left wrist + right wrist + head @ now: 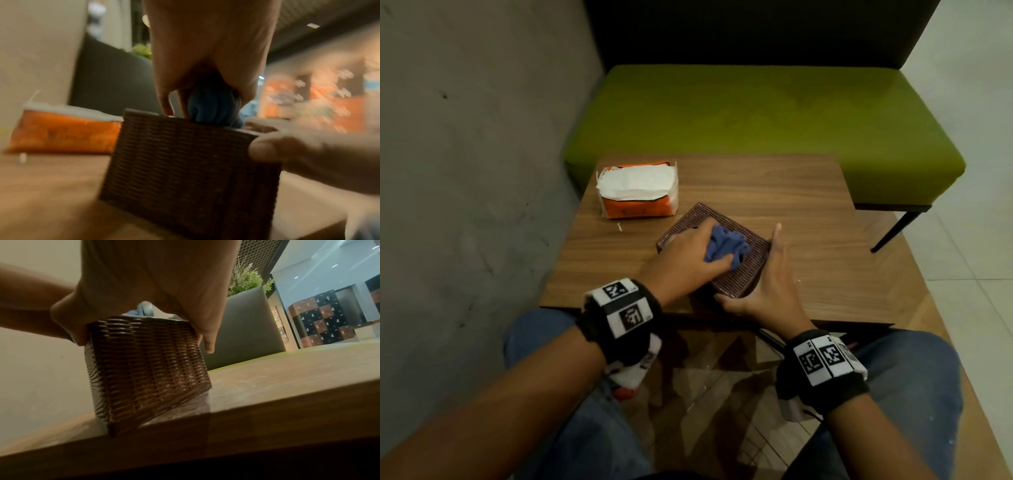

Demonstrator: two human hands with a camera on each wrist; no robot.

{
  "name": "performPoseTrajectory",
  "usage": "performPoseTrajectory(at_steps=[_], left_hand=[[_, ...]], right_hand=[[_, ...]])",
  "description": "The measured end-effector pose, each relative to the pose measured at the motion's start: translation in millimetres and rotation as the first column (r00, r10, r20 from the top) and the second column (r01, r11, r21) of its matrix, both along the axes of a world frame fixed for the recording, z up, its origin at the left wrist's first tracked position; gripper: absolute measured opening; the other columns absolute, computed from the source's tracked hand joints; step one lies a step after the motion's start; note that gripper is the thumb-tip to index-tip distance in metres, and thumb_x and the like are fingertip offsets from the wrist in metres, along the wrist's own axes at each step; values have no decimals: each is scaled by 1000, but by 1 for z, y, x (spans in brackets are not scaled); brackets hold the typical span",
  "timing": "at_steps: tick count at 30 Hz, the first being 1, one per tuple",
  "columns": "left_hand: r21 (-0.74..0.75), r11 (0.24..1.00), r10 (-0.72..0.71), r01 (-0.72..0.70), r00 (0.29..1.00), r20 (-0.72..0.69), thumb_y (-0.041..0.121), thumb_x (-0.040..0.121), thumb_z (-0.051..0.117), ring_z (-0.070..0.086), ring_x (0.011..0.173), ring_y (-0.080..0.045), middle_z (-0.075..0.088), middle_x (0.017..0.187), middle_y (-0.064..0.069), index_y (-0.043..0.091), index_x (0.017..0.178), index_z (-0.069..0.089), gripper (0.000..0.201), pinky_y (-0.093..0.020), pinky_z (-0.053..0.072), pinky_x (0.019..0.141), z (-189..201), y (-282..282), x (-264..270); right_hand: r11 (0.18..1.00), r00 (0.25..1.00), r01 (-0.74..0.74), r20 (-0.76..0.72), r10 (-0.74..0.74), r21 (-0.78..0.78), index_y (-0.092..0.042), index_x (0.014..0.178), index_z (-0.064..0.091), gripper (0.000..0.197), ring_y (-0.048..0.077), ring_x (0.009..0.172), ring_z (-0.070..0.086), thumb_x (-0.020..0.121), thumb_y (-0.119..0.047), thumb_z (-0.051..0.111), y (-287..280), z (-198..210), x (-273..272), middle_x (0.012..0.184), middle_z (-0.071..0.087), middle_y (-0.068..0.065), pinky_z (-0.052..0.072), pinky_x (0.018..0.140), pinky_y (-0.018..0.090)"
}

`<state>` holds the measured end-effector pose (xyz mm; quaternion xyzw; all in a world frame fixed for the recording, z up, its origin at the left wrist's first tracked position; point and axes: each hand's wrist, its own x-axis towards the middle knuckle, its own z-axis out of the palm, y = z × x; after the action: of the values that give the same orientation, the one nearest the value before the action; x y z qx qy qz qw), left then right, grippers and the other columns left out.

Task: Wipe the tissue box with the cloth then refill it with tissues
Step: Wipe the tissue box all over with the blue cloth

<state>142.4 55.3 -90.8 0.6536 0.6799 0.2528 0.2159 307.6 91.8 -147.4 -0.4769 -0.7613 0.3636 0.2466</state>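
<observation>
Nearest, the right hand [767, 284] steadies the brown woven tissue box [736, 274] at the worktop's [774, 192] near edge, thumb and fingers spread along its sides. The left hand [688, 255] clutches a bunched blue cloth [726, 245] on the box's top. Wiping looks under way; refilling remains, judging by the opened orange tissue pack [637, 193] lying farther back.

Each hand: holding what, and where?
Left hand grips the bunched cloth on the tissue box top. Right hand braces the box's near right side.
</observation>
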Motion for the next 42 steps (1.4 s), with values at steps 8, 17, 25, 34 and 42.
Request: performPoseTrajectory(at_steps=[8, 17, 25, 34, 42], left_hand=[[-242, 966, -93, 95, 995, 19, 46, 74, 73, 59, 84, -17, 64, 85, 2, 17, 91, 56, 37, -37, 41, 88, 2, 29, -9], [-504, 813, -409, 290, 901, -142, 31, 74, 78, 62, 86, -18, 69, 96, 0, 14, 104, 62, 38, -28, 50, 77, 45, 46, -52], [-214, 976, -100, 31, 941, -323, 47, 84, 60, 47, 85, -13, 50, 82, 7, 25, 80, 44, 27, -35, 33, 85, 7, 30, 5], [-462, 828, -466, 319, 849, -249, 33, 84, 68, 51, 103, -17, 58, 94, 9, 21, 105, 60, 26, -30, 25, 83, 43, 25, -42], [-362, 889, -335, 282, 938, -92, 24, 81, 72, 54, 70, -7, 65, 86, 1, 13, 95, 64, 20, -15, 38, 58, 23, 12, -45]], right_hand=[[1000, 997, -8, 71, 7, 19, -10, 152, -10, 145, 26, 141, 22, 51, -45, 89, 0, 5, -2, 152, 19, 12, 29, 115, 45], [984, 972, -175, 165, 167, 31, -12, 145, 22, 129, 18, 132, 32, 38, -69, 65, 15, 21, 3, 138, 33, 3, 26, 113, 54], [984, 967, -172, 202, 158, 53, -7, 144, 26, 129, 21, 130, 35, 37, -71, 60, 17, 16, 1, 138, 35, 5, 29, 110, 55], [930, 870, -365, 340, 358, -45, -17, 148, 18, 120, 17, 137, 29, 54, -47, 87, 29, 31, 6, 147, 30, -2, 7, 116, 61], [936, 871, -332, 343, 351, -115, -28, 153, 12, 113, 21, 142, 26, 65, -37, 83, 44, 35, 14, 157, 22, -3, 12, 117, 58]])
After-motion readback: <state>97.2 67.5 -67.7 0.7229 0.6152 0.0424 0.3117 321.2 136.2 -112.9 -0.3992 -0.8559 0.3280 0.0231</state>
